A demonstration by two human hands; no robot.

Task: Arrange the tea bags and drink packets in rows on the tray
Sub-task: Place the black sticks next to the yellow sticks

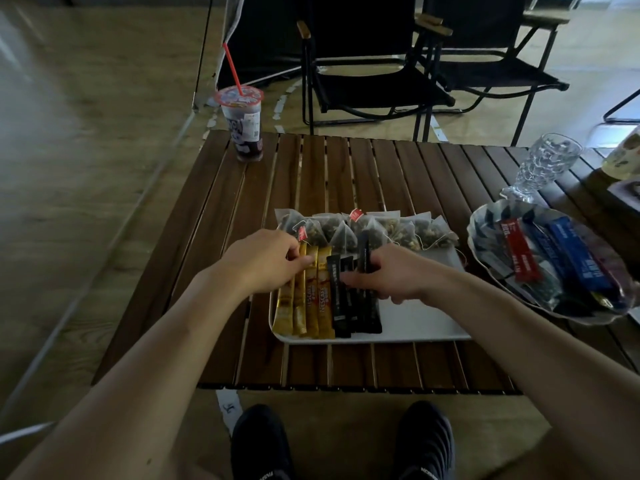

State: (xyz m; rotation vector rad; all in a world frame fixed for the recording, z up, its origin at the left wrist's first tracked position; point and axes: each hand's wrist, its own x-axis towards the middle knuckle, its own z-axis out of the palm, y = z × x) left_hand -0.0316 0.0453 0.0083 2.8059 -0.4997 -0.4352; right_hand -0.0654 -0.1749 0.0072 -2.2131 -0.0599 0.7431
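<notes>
Slatted wood bench (221, 237) w/ white tray (415, 320) at centre-front. Glass bowl (475, 237) to the right of the tray holds blue & red packets (568, 251). Plastic cup (244, 126) w/ red straw at far-left corner.

Tea bags (408, 226) in a row along the tray's far edge. Gold packets (311, 306) side by side at tray's left, black packets (349, 313) right beside them.

Left hand (266, 261): fingers bent onto the gold tops, can't tell if pinching. Right hand (388, 275) grips one black stick (364, 251), tilted up over the black row.
</notes>
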